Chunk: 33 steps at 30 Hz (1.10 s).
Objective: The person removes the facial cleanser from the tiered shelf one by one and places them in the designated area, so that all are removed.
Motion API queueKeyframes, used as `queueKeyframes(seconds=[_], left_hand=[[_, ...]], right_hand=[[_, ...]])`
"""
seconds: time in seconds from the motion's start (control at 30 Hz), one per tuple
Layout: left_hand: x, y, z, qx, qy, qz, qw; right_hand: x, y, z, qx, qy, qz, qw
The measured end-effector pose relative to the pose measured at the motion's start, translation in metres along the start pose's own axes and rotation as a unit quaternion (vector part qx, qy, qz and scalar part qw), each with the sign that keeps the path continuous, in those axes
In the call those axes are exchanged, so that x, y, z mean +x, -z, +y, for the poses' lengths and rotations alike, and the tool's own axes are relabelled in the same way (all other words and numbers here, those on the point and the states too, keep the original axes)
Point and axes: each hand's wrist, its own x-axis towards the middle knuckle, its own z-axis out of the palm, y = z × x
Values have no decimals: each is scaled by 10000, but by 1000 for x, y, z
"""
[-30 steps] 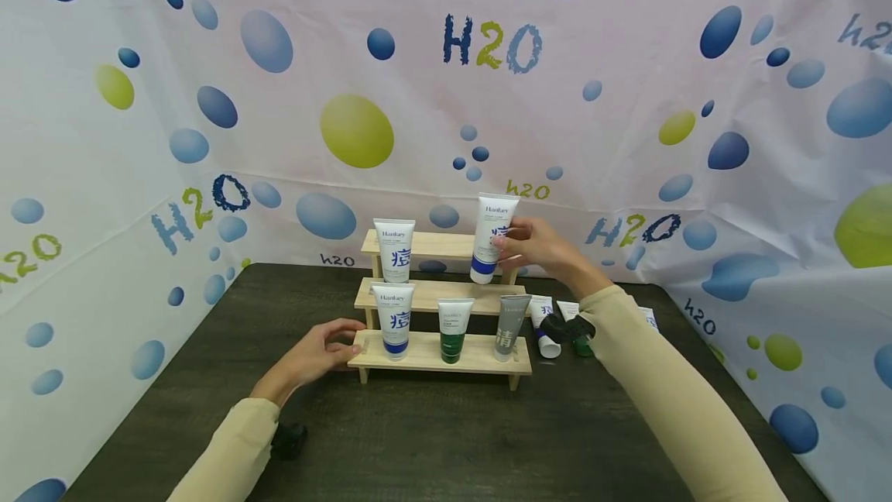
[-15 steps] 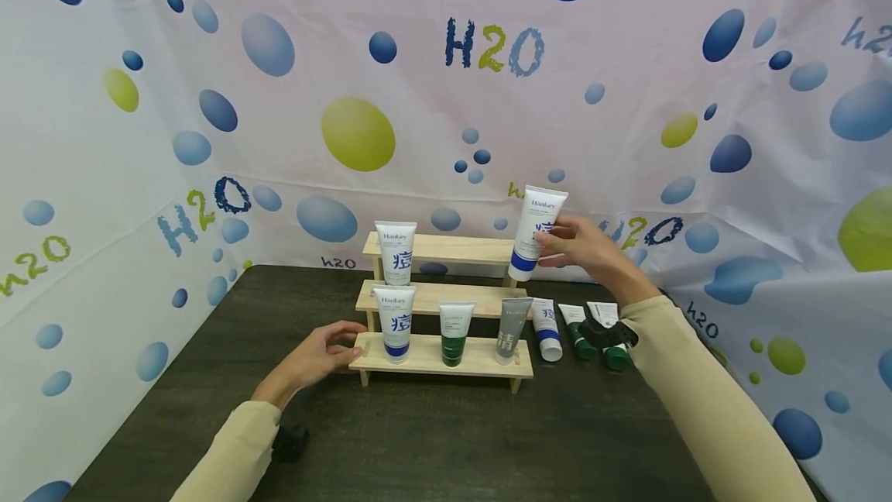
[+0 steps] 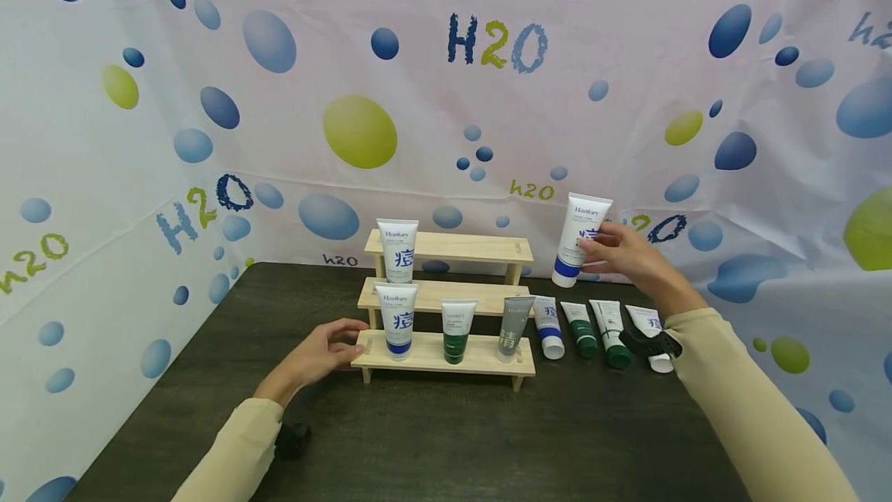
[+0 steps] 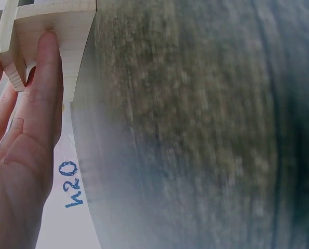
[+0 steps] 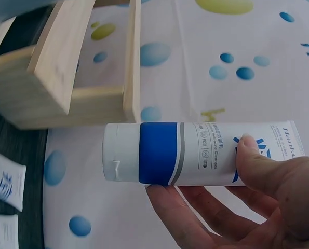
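Note:
My right hand (image 3: 630, 258) holds a white Hankey cleanser tube (image 3: 578, 242) with a blue band, raised to the right of a three-tier wooden display stand (image 3: 427, 347). In the right wrist view the thumb lies across the label of the tube (image 5: 196, 153), fingers behind and below it. At the left end of the bottom tier, my left hand (image 3: 317, 355) grips the board, its fingers (image 4: 48, 78) reaching under it. Two matching white-and-blue tubes (image 3: 399, 254) stand at the left of the middle and bottom tiers. A green-and-white tube (image 3: 456, 335) and a grey tube (image 3: 512, 331) share the bottom tier.
Several tubes lie in a row on the dark table (image 3: 432, 440) right of the stand: a blue-and-white one (image 3: 549, 328), two green-capped ones (image 3: 581, 329) and a white one (image 3: 648, 320) partly behind the right wristband. A printed H2O sheet (image 3: 432, 6) hangs behind.
My right hand has carried the white-and-blue tube rightward, from in front of the stand's upper right to beyond its right side. The left hand stays on the bottom tier.

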Motion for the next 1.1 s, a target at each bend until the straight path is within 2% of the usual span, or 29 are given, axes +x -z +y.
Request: queueKeyframes(seconds=[0.4, 0.63, 1.1], left_hand=[[1, -5, -4, -157, 65, -48, 9998], [-2, -5, -6, -64, 66, -14, 10000], [-3, -5, -8, -105, 28, -28, 9999]], right_hand=[[-22, 29, 40, -437, -221, 292, 9984], [-32, 47, 62, -685, -290, 259, 9969], [-50, 75, 110, -1205, -895, 484, 9875]])
